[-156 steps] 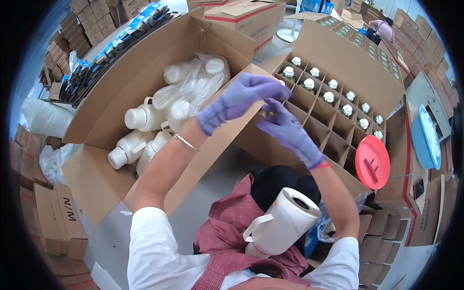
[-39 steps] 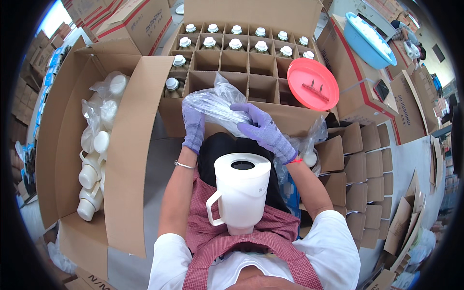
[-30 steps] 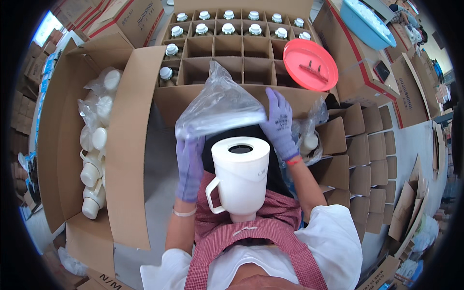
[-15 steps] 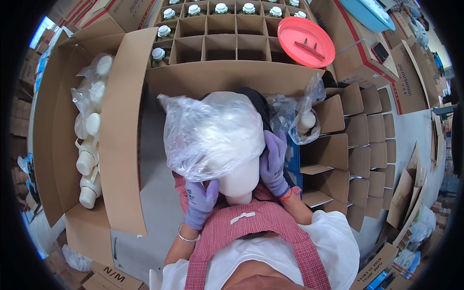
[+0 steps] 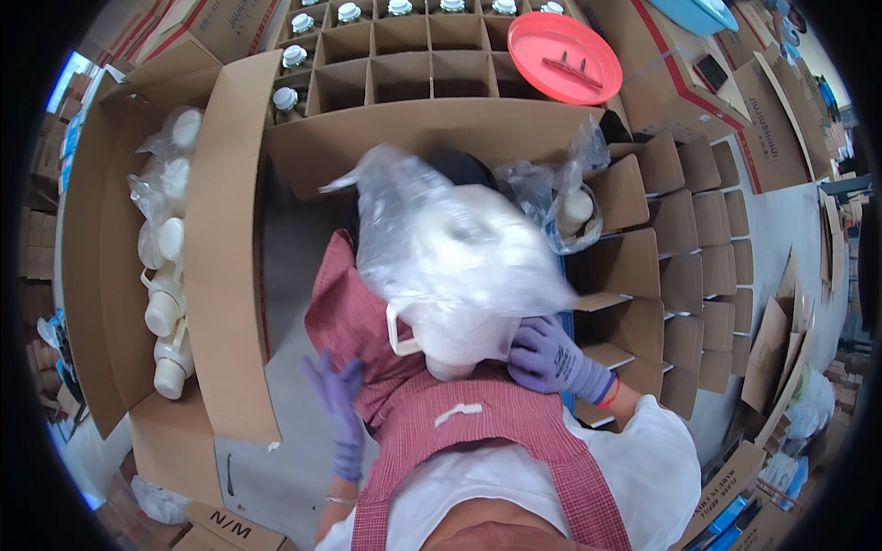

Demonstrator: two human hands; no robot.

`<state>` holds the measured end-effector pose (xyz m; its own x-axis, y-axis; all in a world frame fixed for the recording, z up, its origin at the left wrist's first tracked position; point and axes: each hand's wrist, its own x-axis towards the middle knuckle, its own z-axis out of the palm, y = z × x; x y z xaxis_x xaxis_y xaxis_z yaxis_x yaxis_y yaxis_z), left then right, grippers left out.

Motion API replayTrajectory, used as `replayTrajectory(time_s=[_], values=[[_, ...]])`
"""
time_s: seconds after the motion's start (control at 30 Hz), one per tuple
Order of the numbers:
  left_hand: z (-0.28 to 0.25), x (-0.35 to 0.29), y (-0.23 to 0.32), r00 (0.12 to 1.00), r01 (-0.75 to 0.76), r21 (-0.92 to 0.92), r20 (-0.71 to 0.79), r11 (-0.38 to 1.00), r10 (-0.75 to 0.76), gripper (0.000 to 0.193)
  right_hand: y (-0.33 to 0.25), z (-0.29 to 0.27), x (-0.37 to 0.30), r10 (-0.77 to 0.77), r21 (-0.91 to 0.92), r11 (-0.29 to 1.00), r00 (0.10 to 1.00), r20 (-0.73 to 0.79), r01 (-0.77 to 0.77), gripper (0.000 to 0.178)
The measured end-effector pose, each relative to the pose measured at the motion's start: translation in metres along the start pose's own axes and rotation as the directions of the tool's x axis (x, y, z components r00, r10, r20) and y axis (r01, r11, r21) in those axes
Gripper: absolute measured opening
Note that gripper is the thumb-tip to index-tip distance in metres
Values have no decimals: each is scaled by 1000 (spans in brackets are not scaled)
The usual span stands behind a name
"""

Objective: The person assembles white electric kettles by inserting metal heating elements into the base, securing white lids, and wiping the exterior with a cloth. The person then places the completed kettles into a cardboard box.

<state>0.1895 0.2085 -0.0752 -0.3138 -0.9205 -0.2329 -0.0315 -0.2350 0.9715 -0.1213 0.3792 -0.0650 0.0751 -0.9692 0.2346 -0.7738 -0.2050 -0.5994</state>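
Observation:
A cream-white jug with a looped handle lies across my lap, its narrow end toward my apron. A clear plastic bag covers most of it and is smeared by motion. At the bag's lower right edge my right hand, in a purple glove, has its fingers curled in on the plastic against the jug. My left hand, gloved alike, is off the jug to the left. Its fingers are spread and hold nothing.
At left stands an open carton with several white jugs. Ahead, a divided carton holds bottles with white caps and bears a red lid-like dish. On the right are cardboard dividers and a bagged jug.
My left hand has let go of the jug and moved left. The jug has turned so its handle shows, and the bag has swung right. My right hand has shifted lower and curled its fingers.

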Motion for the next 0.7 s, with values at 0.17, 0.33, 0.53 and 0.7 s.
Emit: replayTrajectory(time_s=[0.17, 0.33, 0.53, 0.7], values=[[52, 63, 38, 880, -439, 445, 390, 780, 273, 51, 16, 0, 17, 61, 89, 995, 984, -166, -47, 24], [99, 32, 46, 907, -116, 169, 420, 979, 35, 68, -8, 2, 38, 229, 37, 968, 808, -542, -250, 18], [75, -5, -1, 734, -654, 498, 601, 569, 316, 74, -46, 6, 81, -105, -65, 994, 936, -335, 88, 23], [122, 52, 33, 644, -764, 476, 508, 437, 573, 54, -48, -21, 109, -188, -193, 973, 915, -358, 124, 21]])
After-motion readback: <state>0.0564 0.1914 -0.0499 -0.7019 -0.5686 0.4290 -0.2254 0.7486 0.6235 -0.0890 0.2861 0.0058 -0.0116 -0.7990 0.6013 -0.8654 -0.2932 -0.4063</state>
